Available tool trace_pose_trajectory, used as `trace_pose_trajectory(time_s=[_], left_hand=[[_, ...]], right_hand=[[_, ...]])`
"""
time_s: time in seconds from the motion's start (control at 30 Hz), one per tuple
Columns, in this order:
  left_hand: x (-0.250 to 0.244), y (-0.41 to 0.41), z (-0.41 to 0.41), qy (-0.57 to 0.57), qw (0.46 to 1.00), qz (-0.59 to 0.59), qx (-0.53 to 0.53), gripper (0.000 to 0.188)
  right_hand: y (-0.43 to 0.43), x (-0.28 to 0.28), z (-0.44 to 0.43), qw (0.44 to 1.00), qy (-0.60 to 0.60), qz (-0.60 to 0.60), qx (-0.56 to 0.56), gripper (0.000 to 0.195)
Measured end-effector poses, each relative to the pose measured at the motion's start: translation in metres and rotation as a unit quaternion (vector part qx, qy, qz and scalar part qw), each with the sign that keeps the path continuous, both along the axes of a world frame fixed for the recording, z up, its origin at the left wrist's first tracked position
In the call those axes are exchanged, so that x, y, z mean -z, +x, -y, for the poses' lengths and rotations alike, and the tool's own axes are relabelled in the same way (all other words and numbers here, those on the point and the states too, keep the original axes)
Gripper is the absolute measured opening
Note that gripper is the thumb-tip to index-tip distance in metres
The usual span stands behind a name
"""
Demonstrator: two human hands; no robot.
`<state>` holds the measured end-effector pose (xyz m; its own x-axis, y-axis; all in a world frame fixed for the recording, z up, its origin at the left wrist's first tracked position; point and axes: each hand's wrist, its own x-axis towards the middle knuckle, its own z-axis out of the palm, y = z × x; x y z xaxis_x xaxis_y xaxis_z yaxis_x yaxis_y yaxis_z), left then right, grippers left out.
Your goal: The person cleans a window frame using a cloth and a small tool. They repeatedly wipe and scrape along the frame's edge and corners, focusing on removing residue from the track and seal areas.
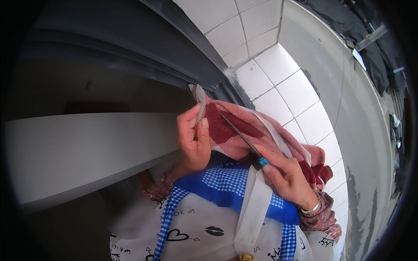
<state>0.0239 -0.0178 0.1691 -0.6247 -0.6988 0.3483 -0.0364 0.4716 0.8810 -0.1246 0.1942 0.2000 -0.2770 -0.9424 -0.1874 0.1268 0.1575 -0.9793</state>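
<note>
A pink, dark red and white towel (225, 125) hangs in folds in front of me. My left hand (195, 140) pinches its greyish hem between thumb and fingers near the window frame. Gripped in my right hand (287, 177) is a tool that looks like a screwdriver (240, 134), with a thin dark metal shaft and a teal handle. Its shaft lies over the towel, and its tip points at the dark red patch towards my left hand. My right palm hides most of the handle. The towel's far end drapes past my right wrist over the tiles.
White tiles (290, 84) cover the sill to the right, with a grey concrete ledge (362, 137) beyond. A dark metal window frame (225, 81) runs along the upper left. Below it, a pale panel (91, 150) juts out at left. Dark sheeting (365, 55) lies outside.
</note>
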Motion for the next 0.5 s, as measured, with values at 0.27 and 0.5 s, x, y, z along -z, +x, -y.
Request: trace_pose_trajectory(time_s=[0.27, 0.5], left_hand=[[0.051, 0.000, 0.007, 0.014, 0.998, 0.053, -0.014, 0.028], [0.001, 0.018, -0.003, 0.069, 0.990, -0.106, 0.062, 0.037]], right_hand=[[-0.012, -0.020, 0.018, 0.988, 0.121, -0.089, -0.038, 0.049], [-0.001, -0.022, -0.010, 0.992, 0.020, -0.123, -0.006, 0.052]])
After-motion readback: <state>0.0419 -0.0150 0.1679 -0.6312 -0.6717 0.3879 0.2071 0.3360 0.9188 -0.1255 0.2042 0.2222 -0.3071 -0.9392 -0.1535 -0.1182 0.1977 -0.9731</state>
